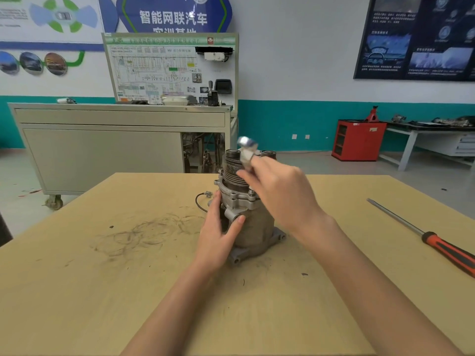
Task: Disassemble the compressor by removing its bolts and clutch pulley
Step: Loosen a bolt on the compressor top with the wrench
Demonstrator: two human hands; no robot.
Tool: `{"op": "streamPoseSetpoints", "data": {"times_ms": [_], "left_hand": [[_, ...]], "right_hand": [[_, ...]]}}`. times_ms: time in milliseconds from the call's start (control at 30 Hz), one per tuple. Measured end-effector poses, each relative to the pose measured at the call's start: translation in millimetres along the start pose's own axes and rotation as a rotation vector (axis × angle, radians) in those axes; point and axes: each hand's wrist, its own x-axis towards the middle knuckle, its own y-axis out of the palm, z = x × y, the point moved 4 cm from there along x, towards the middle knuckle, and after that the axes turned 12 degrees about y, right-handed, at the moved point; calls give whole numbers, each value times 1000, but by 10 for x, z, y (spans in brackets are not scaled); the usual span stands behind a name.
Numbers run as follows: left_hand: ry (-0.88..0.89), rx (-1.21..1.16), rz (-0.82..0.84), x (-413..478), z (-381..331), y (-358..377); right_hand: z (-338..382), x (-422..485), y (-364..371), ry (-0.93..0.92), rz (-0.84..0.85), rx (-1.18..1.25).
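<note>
A grey metal compressor [257,227] stands upright on the wooden table [128,278], its grooved clutch pulley [232,170] on top. Bolts [251,193] stick up from its flange. A black wire with a connector [203,199] hangs off its left side. My left hand [218,235] grips the compressor body from the left. Above the pulley, my right hand [280,191] is closed around a shiny metal tool [247,149], blurred by motion, so I cannot tell its type.
A long screwdriver with an orange and black handle [437,242] lies at the table's right edge. Behind the table stand a grey wheeled cabinet [102,140], a red cabinet [358,140] and a workbench [431,129] with parts.
</note>
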Motion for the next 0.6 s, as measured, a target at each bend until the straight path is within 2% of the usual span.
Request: {"op": "streamPoseSetpoints", "data": {"times_ms": [133, 267, 367, 467, 500, 600], "left_hand": [[32, 2, -2, 8, -19, 4], [19, 22, 20, 17, -9, 13], [28, 21, 21, 20, 1, 11], [32, 2, 1, 5, -12, 1], [21, 3, -2, 1, -8, -1], [-1, -16, -6, -2, 7, -1]], "right_hand": [[200, -55, 90, -75, 31, -102], [398, -204, 243, -169, 84, -333], [382, -249, 225, -167, 3, -310], [103, -351, 147, -97, -66, -29], [-43, -403, 114, 4, -69, 150], [-505, -540, 118, 523, 14, 796]]}}
